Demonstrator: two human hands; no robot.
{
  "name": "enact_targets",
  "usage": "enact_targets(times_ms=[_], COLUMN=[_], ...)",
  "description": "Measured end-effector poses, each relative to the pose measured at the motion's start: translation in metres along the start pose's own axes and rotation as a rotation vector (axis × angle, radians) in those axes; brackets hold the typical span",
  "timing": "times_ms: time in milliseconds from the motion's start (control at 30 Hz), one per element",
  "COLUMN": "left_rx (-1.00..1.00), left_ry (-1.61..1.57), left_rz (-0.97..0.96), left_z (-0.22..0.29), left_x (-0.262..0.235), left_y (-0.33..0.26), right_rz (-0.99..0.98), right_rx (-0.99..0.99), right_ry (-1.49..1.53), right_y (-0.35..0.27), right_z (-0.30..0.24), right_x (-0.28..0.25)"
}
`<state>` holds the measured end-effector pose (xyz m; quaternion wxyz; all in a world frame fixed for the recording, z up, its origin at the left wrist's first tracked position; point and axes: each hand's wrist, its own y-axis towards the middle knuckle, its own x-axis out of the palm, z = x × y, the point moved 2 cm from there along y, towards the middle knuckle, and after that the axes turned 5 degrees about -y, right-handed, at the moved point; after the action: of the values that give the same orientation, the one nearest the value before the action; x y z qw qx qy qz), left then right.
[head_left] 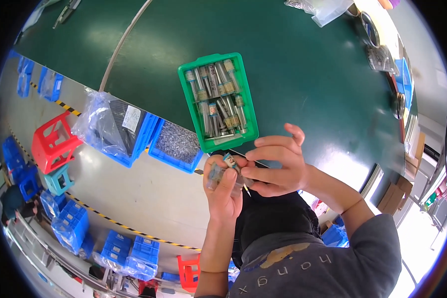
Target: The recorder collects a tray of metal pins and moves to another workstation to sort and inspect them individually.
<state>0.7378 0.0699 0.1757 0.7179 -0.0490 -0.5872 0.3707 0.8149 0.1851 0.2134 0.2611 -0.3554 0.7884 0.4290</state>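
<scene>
My left hand (pixel 222 191) is closed around several short clear tubes (pixel 216 174), held just in front of a green tray. One of them, a tube with a blue-and-white label (pixel 230 161), sticks up between the fingers. From the right, my right hand (pixel 280 166) reaches to the same bundle. Its thumb and index finger close on the end of a clear tube, partly hidden by the fingers, while the other fingers stay spread. In the green plastic tray (pixel 254 116), similar labelled tubes (pixel 212 79) lie in two rows, some with metal pieces inside.
The tray rests near the edge of a dark green table (pixel 303 89). To its left, a blue bin of small metal parts (pixel 176 141) adjoins a bin with plastic film (pixel 102 124). A cable (pixel 119 47) crosses the table. A red stool (pixel 54 141) stands on the floor.
</scene>
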Motion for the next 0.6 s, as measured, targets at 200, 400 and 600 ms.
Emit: enact_targets(times_ms=[200,400,600], left_rx=[0.009,-0.004,-0.045], left_ry=[0.101,0.102,0.025], left_rz=[0.064,0.022,-0.024], left_z=[0.020,0.034,0.035], left_x=[-0.008,-0.012,-0.024], left_y=[-0.003,-0.013,-0.017], right_rz=[-0.197,-0.300,-0.331], right_rx=[0.299,0.261,0.249], right_ry=[-0.131,-0.199,-0.241], right_y=[0.040,0.058,0.060], right_z=[0.020,0.021,0.022], right_x=[0.019,0.047,0.051])
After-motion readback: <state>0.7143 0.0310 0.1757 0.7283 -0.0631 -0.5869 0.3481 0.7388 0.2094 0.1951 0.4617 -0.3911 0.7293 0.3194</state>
